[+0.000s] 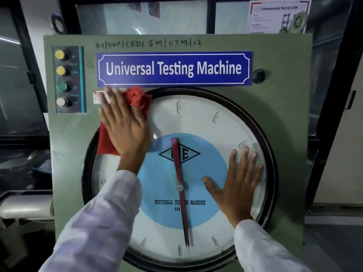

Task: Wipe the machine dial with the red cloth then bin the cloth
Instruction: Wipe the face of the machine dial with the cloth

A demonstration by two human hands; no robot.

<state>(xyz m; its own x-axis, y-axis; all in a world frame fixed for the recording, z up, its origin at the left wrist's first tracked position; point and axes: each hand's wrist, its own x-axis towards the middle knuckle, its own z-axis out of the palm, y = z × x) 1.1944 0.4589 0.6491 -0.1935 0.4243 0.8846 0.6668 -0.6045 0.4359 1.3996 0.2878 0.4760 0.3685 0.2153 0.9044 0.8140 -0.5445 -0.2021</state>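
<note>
Lighting is dim and even across the green panel [275, 114], with a soft shadow under the blue nameplate [173, 68] and darker surroundings at both sides. A small glare streak shows on the dial [196, 118] glass beside the left hand [125, 126], whose fingertips are motion-blurred. Wide-angle distortion bows the panel edges; the poster [279, 16] at top right is out of focus.

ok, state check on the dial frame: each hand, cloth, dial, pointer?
left hand: flat, pressing the cloth on the dial's upper left edge
red cloth: bunched under that palm, not binned
right hand: open, empty, flat on the glass at the right
dial: glass intact, wipe under way
red pointer: near vertical, thin tip at the bottom
</note>
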